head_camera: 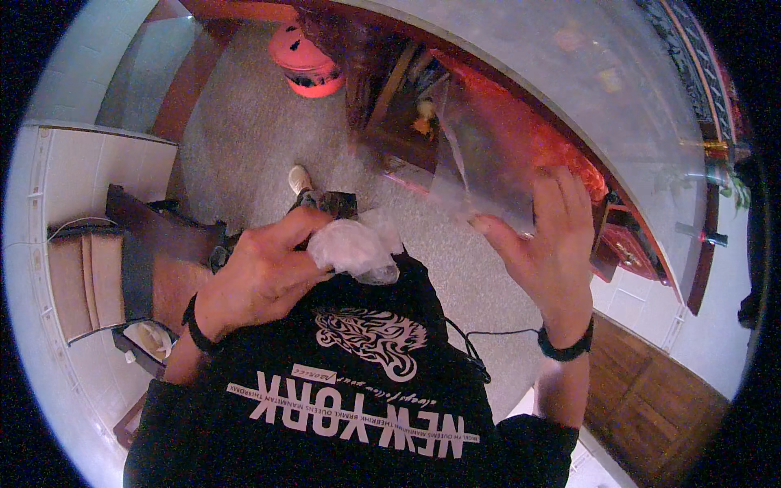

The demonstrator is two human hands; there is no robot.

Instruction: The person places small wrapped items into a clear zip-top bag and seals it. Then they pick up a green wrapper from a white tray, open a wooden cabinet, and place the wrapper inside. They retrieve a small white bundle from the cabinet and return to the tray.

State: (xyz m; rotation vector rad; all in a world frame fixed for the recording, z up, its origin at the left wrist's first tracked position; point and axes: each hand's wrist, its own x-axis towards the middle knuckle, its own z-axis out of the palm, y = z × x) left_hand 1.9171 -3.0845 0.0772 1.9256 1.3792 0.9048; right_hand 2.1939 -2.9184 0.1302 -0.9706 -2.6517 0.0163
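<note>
A crumpled wad of whitish translucent material, perhaps thin plastic or tissue, (354,247) is pinched between the thumb and fingers of my left hand (262,271), in front of my black printed shirt (366,378). My right hand (549,244) is raised on the right with thumb and fingers apart. A clear, sheet-like thing (482,158) spans the space by its thumb and fingertips; whether the hand touches it cannot be told. Both wrists wear dark bands.
A curved-looking tabletop edge (549,79) runs across the upper right. A red lidded container (307,61) stands on the speckled floor (244,110). Dark furniture with a brown surface (177,293) and an open dark box (146,341) are at left. A wooden panel (653,390) lies lower right.
</note>
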